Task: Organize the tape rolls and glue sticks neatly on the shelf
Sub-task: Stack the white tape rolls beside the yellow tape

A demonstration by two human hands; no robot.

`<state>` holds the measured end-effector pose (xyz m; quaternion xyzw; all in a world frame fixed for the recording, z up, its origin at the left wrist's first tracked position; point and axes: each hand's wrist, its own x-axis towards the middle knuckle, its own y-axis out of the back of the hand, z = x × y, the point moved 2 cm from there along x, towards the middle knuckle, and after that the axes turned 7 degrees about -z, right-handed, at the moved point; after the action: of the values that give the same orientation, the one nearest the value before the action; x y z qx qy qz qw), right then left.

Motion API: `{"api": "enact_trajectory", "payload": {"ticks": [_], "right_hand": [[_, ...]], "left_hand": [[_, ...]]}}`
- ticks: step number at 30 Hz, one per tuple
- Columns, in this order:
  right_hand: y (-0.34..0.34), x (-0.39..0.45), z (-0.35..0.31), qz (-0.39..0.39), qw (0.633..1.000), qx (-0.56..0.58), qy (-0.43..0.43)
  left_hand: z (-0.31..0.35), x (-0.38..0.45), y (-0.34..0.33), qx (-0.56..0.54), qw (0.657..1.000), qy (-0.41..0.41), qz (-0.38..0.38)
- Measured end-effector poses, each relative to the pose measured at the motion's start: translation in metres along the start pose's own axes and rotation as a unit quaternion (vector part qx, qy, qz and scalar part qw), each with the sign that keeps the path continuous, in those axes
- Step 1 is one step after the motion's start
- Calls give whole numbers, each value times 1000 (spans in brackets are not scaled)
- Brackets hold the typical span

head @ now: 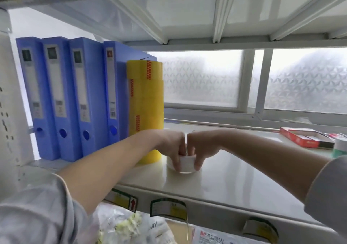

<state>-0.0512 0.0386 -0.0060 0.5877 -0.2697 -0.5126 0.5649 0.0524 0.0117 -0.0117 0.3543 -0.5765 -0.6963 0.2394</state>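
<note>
Both the left hand [171, 146] and right hand [201, 147] clamp their grip on a white tape roll [185, 164] standing on the shelf [234, 178] beside the stacked yellow tape rolls [145, 101], so sorting seems only partly finished.

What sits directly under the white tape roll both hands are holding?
The white tape roll rests on the bare shelf surface, gripped by the left hand and right hand. A clear band shows at its base, possibly another roll. Fingers cover its top and core.
</note>
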Motion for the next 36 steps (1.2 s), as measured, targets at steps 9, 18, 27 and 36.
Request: {"api": "enact_trajectory", "payload": {"ticks": [9, 18, 27, 36], "right_hand": [[0, 6, -7, -8, 1000, -4, 26], [-2, 7, -4, 0, 1000, -5, 24], [13, -56, 33, 46, 996, 58, -46], [-20, -175, 81, -5, 984, 70, -164]], "left_hand": [[-3, 3, -4, 12, 1000, -7, -1], [0, 0, -2, 8, 1000, -2, -10], [35, -24, 30, -23, 1000, -19, 4], [151, -18, 27, 26, 992, -119, -15]]}}
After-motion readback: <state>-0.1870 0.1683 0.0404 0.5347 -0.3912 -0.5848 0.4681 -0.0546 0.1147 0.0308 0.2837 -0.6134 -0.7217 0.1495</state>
